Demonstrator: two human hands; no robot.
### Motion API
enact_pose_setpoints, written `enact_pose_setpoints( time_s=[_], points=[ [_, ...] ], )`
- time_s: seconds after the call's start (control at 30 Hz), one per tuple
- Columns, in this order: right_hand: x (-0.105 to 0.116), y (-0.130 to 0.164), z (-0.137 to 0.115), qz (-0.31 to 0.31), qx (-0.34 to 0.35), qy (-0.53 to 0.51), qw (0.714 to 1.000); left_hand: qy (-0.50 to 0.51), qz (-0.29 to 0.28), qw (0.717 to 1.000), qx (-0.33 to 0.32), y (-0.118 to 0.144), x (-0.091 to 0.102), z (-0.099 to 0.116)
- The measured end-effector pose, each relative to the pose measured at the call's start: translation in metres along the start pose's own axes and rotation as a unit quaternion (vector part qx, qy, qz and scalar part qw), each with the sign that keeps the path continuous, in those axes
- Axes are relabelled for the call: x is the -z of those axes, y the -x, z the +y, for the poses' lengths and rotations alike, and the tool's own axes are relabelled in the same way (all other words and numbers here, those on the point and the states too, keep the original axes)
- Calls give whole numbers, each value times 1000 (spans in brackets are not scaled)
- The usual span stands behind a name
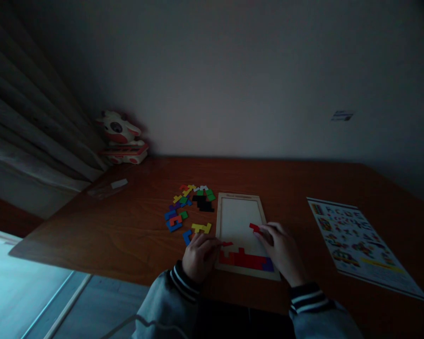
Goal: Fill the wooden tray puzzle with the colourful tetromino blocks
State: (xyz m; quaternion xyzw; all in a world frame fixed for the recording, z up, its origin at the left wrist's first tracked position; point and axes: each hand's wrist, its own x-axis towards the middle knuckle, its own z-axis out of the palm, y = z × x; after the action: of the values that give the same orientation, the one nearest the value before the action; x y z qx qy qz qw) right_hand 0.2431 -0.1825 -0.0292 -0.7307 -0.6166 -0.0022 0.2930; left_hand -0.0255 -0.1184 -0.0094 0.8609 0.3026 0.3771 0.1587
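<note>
On the brown table (pixel 127 235), near the person's body, lies a flat puzzle tray (pixel 238 221) with a pale wooden rim. Most of the tray is bare and white. Along its 6 o'clock edge sits a row of red pieces (pixel 242 259), with one blue piece (pixel 267 265) at the right end.

The right hand (pixel 282 252) rests over the tray's 4 o'clock side. Its fingertips pinch a small red piece (pixel 254 228), held just over the white part of the tray.

The left hand (pixel 199 256) sits at the tray's 8 o'clock corner. Its fingers are curled, and its fingertips touch another small red piece (pixel 227 244) just above the red row. It is too dark to tell if the fingers really grip it.

At 10 o'clock from the tray lies a pile of loose pieces (pixel 189 205) in many colors: yellow, green, blue, orange, black. A yellow piece (pixel 201 228) lies just beside the left hand.

At 3 o'clock from the tray, well apart, lies a printed sheet (pixel 356 245) with many little pictures. Far off at 11 o'clock, by the wall and the curtain, sits a white and red toy (pixel 122 136).
</note>
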Motion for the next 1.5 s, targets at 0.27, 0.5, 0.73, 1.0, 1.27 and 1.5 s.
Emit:
enact_pose_setpoints(
  time_s=[0.27, 0.5, 0.73, 1.0, 1.27, 1.5],
  points=[
    [2, 2, -11, 2, 20, -58, 998, 11, -9, 1000, 8, 3, -4, 1],
    [0, 4, -8, -2, 35, -92, 995, 2, 10, 1000, 2, -1, -1, 3],
    [1, 4, -7, 21, 55, -73, 996, 11, 29, 999, 35, 2, -4, -3],
    [13, 27, -15, -9, 111, -86, 990, 16, 15, 999, 37, 4, -6, -5],
    [16, 42, -21, -57, 151, -108, 981, 28, 1, 999, 42, 4, -7, -6],
    [15, 45, -18, -37, 152, -110, 982, 30, 13, 999, 39, 4, -7, -4]
  ],
)
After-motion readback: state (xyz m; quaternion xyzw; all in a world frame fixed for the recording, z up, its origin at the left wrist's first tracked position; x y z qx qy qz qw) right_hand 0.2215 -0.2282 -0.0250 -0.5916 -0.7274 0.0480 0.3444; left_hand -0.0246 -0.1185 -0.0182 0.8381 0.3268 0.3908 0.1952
